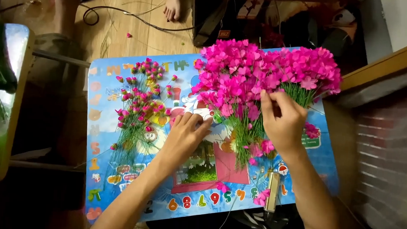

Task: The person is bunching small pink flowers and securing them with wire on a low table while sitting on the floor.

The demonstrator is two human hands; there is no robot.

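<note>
Pink flowers (260, 75) w/ green stems, blue cartoon-print table (102, 124).

Both bare forearms reach in from the desk's near edge, angled toward each other. The left hand (183, 135) lies palm down near the middle of the desk, fingers stretched forward and slightly spread. The right hand (283, 120) sits further toward the far edge (its back to the camera), fingers curled in with thumb and fingertips pinched together.

Matt pink artificial flowers (260, 71) on thin green wire stems lie on a glossy printed table (98, 123) above a wooden floor (138, 34).
</note>
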